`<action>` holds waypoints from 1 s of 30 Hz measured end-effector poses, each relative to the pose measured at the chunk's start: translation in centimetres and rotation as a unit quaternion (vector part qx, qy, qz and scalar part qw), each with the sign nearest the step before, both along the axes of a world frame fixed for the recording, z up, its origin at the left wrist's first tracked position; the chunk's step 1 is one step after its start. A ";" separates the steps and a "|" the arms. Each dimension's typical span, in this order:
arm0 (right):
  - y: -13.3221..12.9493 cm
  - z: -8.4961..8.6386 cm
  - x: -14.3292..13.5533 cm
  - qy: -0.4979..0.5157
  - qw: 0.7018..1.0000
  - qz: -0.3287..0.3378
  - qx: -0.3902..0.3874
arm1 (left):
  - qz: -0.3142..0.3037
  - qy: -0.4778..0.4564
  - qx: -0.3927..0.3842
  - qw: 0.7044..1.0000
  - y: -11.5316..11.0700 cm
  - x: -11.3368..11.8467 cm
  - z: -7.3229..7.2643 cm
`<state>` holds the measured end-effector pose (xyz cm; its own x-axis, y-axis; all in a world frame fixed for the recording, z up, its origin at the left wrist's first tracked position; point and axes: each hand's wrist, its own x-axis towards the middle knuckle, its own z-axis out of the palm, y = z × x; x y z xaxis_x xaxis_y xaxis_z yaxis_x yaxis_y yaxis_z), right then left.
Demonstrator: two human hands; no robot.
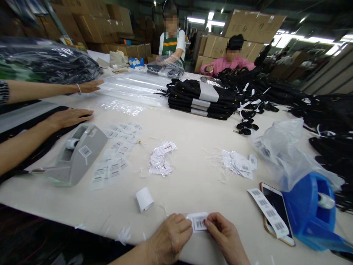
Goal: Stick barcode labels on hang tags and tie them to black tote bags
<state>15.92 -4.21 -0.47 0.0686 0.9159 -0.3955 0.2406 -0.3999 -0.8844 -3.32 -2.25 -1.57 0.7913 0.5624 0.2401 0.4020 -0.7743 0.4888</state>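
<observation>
At the table's near edge, my left hand [172, 235] is closed, its fingers pinching the left side of a white barcode tag [199, 223]. My right hand [224, 233] presses thumb and forefinger on the tag's right side; a small red spot shows at the fingertip. A rolled strip of white labels [144, 199] stands just beyond my left hand. Farther out lie a pile of white hang tags [161, 158] and a second pile of barcode tags [238, 163], both with thin strings. A strip of barcode stickers [268, 212] rests across a phone [278, 206] on the right.
A blue tape dispenser [311, 209] and a crumpled clear bag [286, 147] stand right; a grey dispenser [82, 154] and sticker sheets [114, 154] lie left. Folded black goods [204, 97] are stacked behind. A co-worker's hands [70, 117] reach in from the left; two people work across the table.
</observation>
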 end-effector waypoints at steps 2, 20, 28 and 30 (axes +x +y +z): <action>0.1 -0.2 0.1 -0.014 1.000 0.012 -0.005 | -0.001 0.000 -0.005 1.000 0.0 0.0 0.0; -0.2 -0.2 -0.3 -0.068 0.997 0.005 0.021 | -0.008 0.028 -0.015 0.999 0.0 -0.1 0.3; -0.3 -0.2 -0.4 -0.134 0.990 0.035 0.027 | -0.009 0.059 0.007 0.998 -0.1 0.0 0.2; -0.5 -0.4 -0.6 -0.189 0.981 0.044 0.032 | -0.006 0.075 0.016 0.997 -0.2 0.0 0.2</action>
